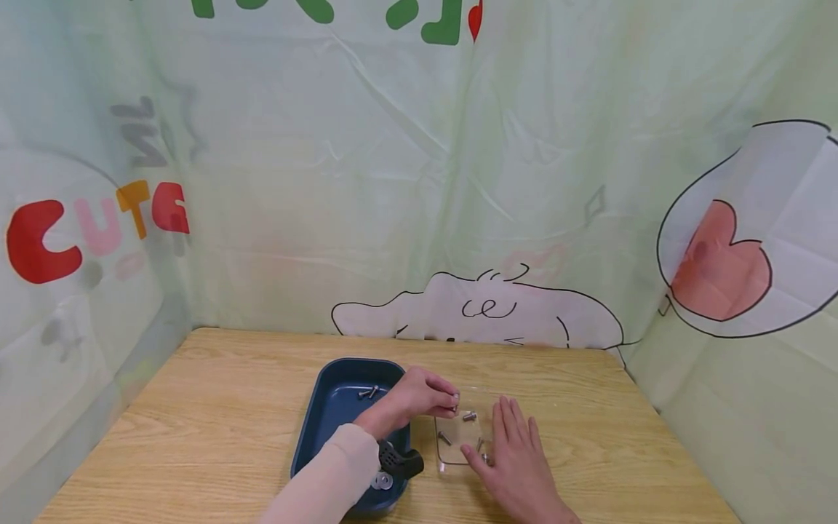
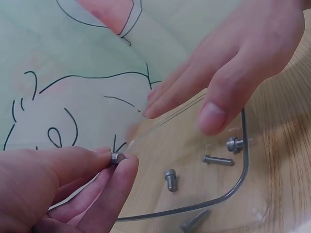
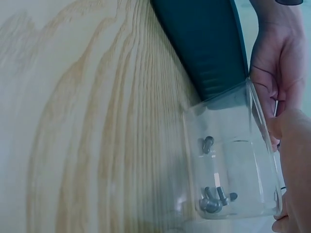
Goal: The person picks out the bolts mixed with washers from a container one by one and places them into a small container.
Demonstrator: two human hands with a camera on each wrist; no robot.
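Note:
My left hand (image 1: 419, 397) pinches a small metal bolt (image 2: 117, 158) between thumb and fingertips, over the near-left edge of a clear plastic box (image 1: 458, 464). Most of that bolt is hidden by the fingers. Inside the box lie several more bolts (image 2: 171, 180), some upright, some on their sides. At the box's right side is my right hand (image 1: 520, 462), its fingers fairly straight and its thumb over the rim. The right wrist view shows the box's transparent wall (image 3: 233, 121) with bolts gathered at one end.
A dark blue tray (image 1: 330, 411) stands left of the box, partly under my left forearm. It holds a few bolts (image 1: 368, 393) and some washers (image 1: 382, 480). A black strap (image 1: 401, 460) is on the left wrist. Behind the wooden table (image 1: 249, 364) hangs a printed curtain (image 1: 314, 182).

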